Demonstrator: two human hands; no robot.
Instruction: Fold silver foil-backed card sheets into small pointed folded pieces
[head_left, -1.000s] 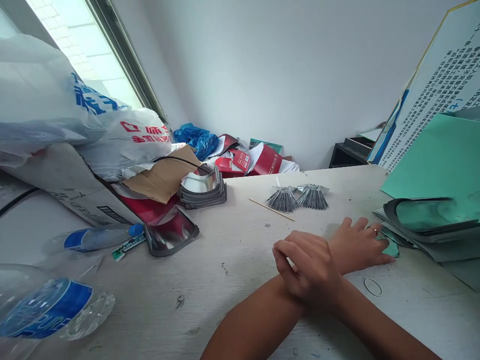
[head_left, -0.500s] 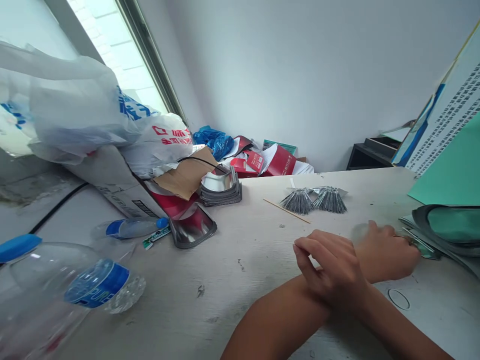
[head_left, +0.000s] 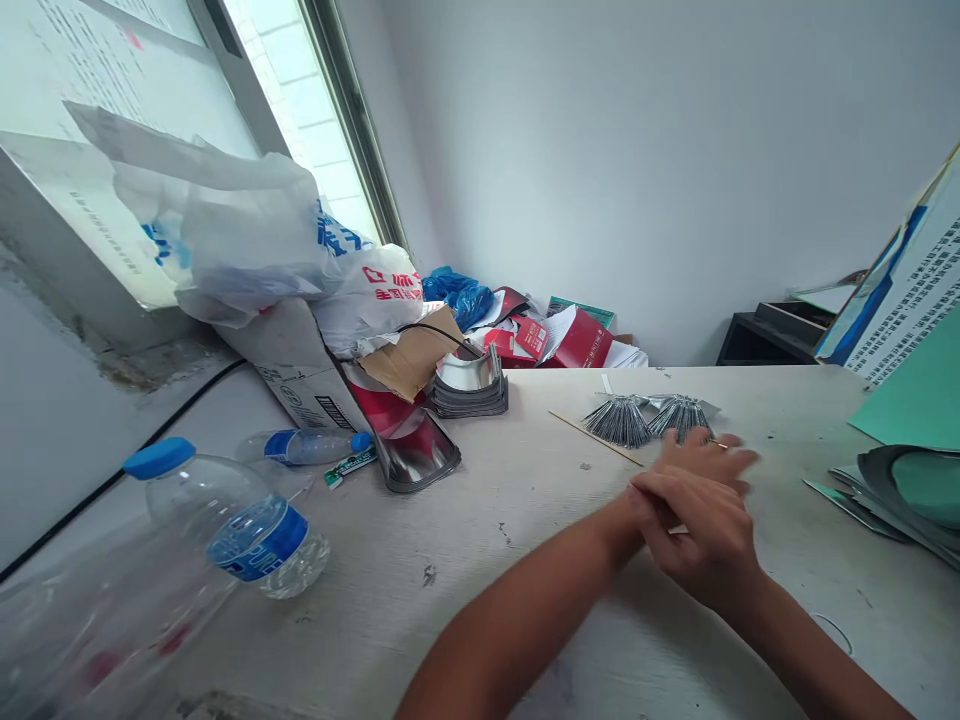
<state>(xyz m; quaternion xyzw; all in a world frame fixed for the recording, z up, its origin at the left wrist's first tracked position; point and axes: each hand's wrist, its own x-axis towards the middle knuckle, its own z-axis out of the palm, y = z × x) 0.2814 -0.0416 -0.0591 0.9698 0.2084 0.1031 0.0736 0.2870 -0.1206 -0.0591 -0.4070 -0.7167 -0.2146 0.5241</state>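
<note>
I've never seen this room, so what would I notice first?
You'd probably spot the big white plastic bags heaped on the left by the window, and the clear water bottle with a blue cap below them. Near the middle, the person's left hand and right hand cross just in front of two fanned bundles of thin grey strips.

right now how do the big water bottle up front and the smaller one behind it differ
The near water bottle looks bigger than the far water bottle, partly because it is closer to the camera. The near bottle's blue cap points up and left, while the far bottle's blue cap points right. Both are clear plastic with blue labels, lying on the desk.
</note>
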